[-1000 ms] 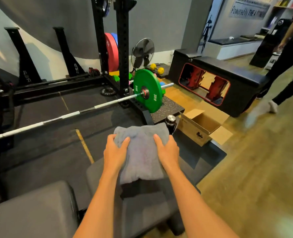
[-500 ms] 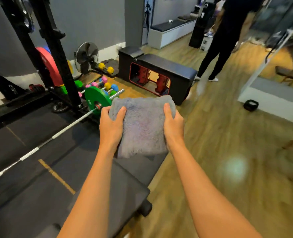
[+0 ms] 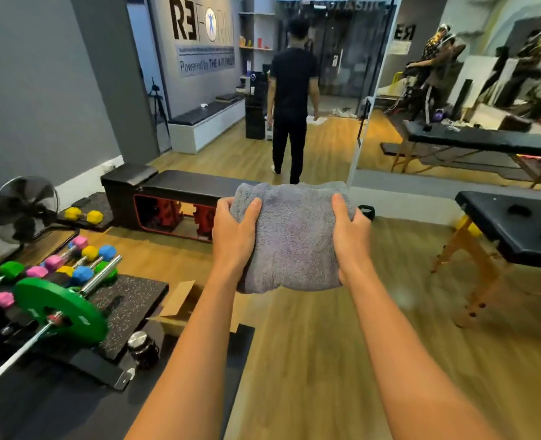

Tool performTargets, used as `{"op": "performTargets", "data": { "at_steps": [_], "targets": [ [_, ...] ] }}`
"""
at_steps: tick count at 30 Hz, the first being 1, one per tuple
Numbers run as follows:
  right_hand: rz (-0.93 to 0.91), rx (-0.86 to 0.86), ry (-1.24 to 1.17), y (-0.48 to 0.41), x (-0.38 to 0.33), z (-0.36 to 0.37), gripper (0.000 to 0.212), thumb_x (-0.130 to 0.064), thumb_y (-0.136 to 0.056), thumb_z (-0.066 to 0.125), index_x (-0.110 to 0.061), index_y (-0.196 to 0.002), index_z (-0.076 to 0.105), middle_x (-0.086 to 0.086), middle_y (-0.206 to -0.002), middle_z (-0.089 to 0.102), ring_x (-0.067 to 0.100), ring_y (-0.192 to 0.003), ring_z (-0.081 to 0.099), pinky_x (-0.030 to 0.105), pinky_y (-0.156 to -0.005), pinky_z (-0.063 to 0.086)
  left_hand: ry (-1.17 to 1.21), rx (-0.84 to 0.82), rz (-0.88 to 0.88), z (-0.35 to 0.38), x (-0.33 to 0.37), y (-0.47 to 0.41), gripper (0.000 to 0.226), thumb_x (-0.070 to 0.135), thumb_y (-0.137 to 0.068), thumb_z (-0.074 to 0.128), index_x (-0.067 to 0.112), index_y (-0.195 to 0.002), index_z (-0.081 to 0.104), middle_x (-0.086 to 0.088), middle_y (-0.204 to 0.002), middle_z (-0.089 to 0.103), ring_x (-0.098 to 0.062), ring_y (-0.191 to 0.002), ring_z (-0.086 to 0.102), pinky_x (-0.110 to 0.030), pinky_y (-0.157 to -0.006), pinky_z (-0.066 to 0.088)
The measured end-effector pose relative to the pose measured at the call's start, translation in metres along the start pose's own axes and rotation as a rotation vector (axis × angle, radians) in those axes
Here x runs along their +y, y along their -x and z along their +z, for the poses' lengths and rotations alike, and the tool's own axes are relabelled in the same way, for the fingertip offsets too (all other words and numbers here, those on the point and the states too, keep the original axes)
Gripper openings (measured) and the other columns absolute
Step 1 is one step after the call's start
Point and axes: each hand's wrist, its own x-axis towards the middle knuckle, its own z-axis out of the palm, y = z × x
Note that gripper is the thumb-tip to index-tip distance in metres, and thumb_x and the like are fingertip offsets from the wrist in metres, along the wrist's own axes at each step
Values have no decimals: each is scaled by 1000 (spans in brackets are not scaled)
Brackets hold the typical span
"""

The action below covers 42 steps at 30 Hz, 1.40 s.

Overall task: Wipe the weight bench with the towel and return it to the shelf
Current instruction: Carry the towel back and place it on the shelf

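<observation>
A folded grey towel (image 3: pixel 293 238) is held out in front of me at chest height, over the wooden floor. My left hand (image 3: pixel 232 231) grips its left edge and my right hand (image 3: pixel 348 238) grips its right edge, thumbs on top. The weight bench is out of view. Wall shelves (image 3: pixel 256 31) with small coloured items hang far back beside the wall sign.
A person in black (image 3: pixel 291 100) walks away ahead. A black storage box (image 3: pixel 167 192) lies left of centre. Left are a green plate on a barbell (image 3: pixel 59 308), coloured dumbbells (image 3: pixel 81 260), a fan (image 3: pixel 23 208), a cardboard box (image 3: pixel 180 301) and a bottle (image 3: pixel 142 349). A massage table (image 3: pixel 513 230) stands right, before a mirror.
My view has swung right and up, away from the bench and rack toward the open floor. Both hands have lifted the towel off the bench and carry it forward.
</observation>
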Motion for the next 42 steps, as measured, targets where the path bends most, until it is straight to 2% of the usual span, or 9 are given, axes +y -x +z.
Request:
{"op": "performTargets", "data": {
  "at_steps": [9, 12, 17, 25, 29, 31, 33, 37, 42],
  "targets": [
    [-47, 60, -1, -240, -14, -21, 44, -60, -85, 53, -22, -98, 69, -5, -96, 72, 16, -92, 67, 45, -89, 55, 74, -90, 30, 184, 14, -159, 21, 47, -85, 64, 33, -94, 51, 12, -92, 62, 3, -79, 60, -21, -64, 42],
    [-69, 79, 14, -322, -2, -8, 44, -63, -83, 52, -25, -98, 68, -7, -98, 71, 16, -94, 67, 45, -89, 54, 79, -89, 63, 240, -6, -227, 29, 46, -86, 64, 25, -102, 52, 10, -94, 62, 1, -83, 59, -20, -64, 41],
    [-63, 111, 26, -483, 19, 25, 34, -59, -88, 53, -28, -96, 65, -3, -104, 70, 21, -99, 66, 48, -93, 52, 123, -148, 75, 345, -47, -364, 32, 42, -87, 64, 18, -105, 51, 9, -92, 60, 13, -72, 57, -11, -57, 42],
    [-59, 155, 3, -743, 33, 76, 49, -62, -84, 53, -22, -108, 67, -3, -107, 71, 18, -102, 66, 47, -95, 52, 131, -184, 72, 508, -89, -584, 27, 41, -86, 65, 22, -100, 52, 10, -93, 61, 13, -73, 57, -5, -55, 40],
    [-103, 152, -24, -885, 51, 105, 40, -54, -90, 55, -23, -111, 67, -4, -107, 71, 17, -102, 66, 47, -95, 53, 129, -170, 82, 594, -116, -694, 27, 40, -87, 64, 21, -101, 52, 9, -91, 62, 14, -71, 57, -4, -54, 39],
    [-121, 143, -39, -958, 58, 122, 31, -51, -92, 55, -26, -105, 68, -7, -104, 71, 14, -100, 66, 46, -94, 53, 123, -154, 72, 633, -125, -751, 29, 41, -87, 64, 21, -103, 52, 8, -92, 62, 9, -73, 59, -9, -58, 42],
    [-144, 127, -41, -1032, 62, 141, 35, -52, -92, 53, -25, -109, 67, -8, -106, 70, 13, -101, 65, 45, -95, 53, 140, -149, 70, 672, -132, -812, 30, 41, -87, 64, 20, -105, 51, 6, -95, 63, 0, -81, 61, -20, -66, 46],
    [-146, 102, -63, -1169, 68, 185, 43, -51, -93, 53, -19, -120, 64, -3, -114, 69, 15, -107, 64, 46, -98, 51, 132, -138, 64, 741, -153, -931, 29, 40, -88, 63, 21, -105, 51, 5, -97, 63, -1, -82, 61, -20, -65, 44],
    [-141, 79, -44, -1346, 93, 247, 42, -49, -96, 50, -17, -120, 63, -1, -114, 68, 17, -108, 63, 44, -98, 50, 133, -120, 79, 834, -205, -1092, 31, 41, -87, 64, 21, -106, 50, 3, -99, 62, -8, -89, 62, -29, -75, 49]
  ]
}}
